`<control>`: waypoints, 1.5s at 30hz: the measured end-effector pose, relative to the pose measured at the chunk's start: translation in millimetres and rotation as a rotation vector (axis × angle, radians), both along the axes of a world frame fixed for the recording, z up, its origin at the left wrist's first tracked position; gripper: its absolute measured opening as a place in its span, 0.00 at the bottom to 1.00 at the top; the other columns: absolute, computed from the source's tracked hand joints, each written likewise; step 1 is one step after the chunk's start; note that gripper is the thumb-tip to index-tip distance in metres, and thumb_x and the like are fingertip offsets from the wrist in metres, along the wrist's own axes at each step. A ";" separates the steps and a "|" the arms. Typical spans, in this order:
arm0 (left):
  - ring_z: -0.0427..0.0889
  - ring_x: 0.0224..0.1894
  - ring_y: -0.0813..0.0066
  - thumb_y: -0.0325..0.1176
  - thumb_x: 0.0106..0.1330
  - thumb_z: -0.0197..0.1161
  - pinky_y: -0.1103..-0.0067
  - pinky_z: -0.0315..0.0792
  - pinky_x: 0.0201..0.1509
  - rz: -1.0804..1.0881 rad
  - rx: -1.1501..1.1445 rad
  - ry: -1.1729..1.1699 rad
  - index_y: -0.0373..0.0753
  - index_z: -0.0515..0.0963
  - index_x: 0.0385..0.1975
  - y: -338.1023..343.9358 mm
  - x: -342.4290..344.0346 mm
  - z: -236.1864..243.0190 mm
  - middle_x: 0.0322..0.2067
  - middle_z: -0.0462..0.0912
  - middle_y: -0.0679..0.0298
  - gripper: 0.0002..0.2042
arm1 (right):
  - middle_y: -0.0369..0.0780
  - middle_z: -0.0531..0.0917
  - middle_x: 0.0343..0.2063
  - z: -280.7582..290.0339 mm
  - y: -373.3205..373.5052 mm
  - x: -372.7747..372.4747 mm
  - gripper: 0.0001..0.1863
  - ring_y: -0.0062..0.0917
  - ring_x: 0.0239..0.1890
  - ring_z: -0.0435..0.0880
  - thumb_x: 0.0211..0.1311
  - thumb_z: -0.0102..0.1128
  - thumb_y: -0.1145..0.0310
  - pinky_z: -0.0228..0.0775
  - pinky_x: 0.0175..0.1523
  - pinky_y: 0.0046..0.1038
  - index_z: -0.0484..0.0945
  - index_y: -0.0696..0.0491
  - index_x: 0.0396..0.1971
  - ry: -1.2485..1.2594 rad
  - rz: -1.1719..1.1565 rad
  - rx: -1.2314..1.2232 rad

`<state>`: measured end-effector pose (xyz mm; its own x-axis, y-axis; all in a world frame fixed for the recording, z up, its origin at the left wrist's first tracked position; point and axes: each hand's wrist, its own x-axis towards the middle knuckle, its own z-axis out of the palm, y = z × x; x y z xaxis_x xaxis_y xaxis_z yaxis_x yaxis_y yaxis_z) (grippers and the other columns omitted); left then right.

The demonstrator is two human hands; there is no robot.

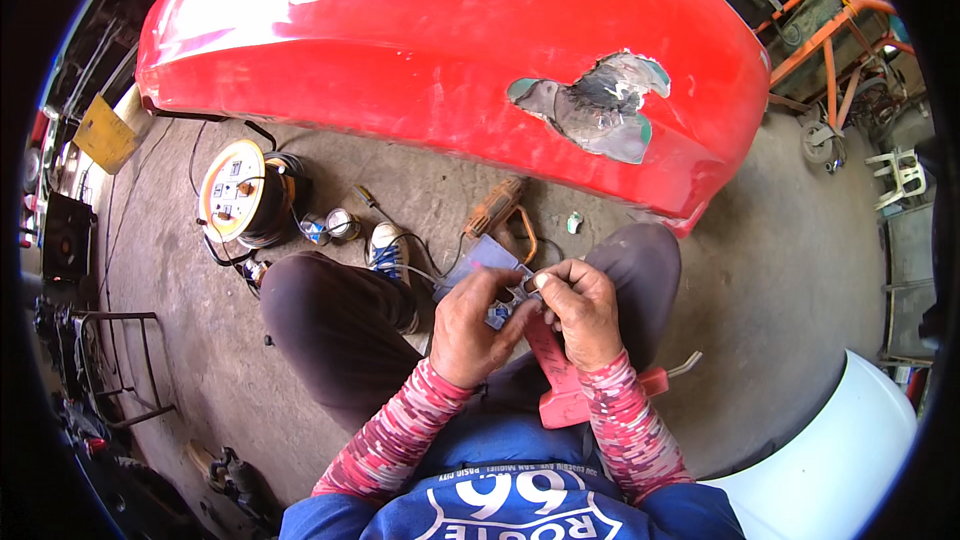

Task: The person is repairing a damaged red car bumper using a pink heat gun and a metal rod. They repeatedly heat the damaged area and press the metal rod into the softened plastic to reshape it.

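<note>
Both my hands meet low over my lap, at a small clear plastic box with its lid (477,259) raised. My left hand (470,330) curls around the box's near side, its thumb and forefinger bent toward each other over small bluish pieces (498,315). Thumb and forefinger of my right hand (580,312) pinch together at the box's right side. Whatever small thing sits between them is mostly hidden. Under my right wrist, across my lap, lies a red pistol-shaped tool (567,402) with a bent metal piece at its right end.
Ahead stands a large red car bumper (420,70) with a ragged grey patch (600,105). On the concrete floor are an orange heat gun or drill (492,208), a screwdriver (365,196), cans (342,224) and a cable reel (235,190). A white panel (820,460) lies lower right.
</note>
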<state>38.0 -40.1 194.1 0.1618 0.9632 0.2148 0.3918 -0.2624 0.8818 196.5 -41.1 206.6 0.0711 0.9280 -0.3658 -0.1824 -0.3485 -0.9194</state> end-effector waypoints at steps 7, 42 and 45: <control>0.71 0.63 0.53 0.29 0.41 0.65 0.50 0.59 0.69 -0.500 0.312 0.409 0.42 0.81 0.41 -16.0 13.1 2.4 0.53 0.77 0.56 0.21 | 0.38 0.85 0.28 -1.1 7.4 16.1 0.06 0.10 0.20 0.72 0.67 0.61 0.71 0.61 0.24 0.15 0.79 0.57 0.31 0.196 -0.191 0.106; 0.76 0.35 0.80 0.22 0.64 0.65 0.82 0.72 0.41 -0.120 -0.374 -0.702 0.33 0.73 0.52 -29.3 -24.2 50.9 0.36 0.79 0.65 0.17 | 0.30 0.80 0.27 71.5 -36.3 -6.5 0.04 0.08 0.28 0.73 0.65 0.65 0.74 0.66 0.33 0.15 0.80 0.58 0.34 0.094 0.174 0.106; 0.76 0.35 0.80 0.21 0.64 0.64 0.82 0.72 0.40 -0.119 -0.442 -0.666 0.35 0.77 0.44 -29.6 -27.5 53.7 0.34 0.78 0.66 0.10 | 0.30 0.81 0.28 69.6 -34.3 -7.1 0.05 0.09 0.30 0.75 0.64 0.66 0.73 0.69 0.35 0.15 0.81 0.58 0.35 0.060 0.230 0.142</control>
<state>10.6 -69.7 247.8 0.2409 0.9660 -0.0942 -0.2607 0.1579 0.9524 189.4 -75.4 276.2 -0.1653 0.9596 -0.2277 -0.1694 -0.2550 -0.9520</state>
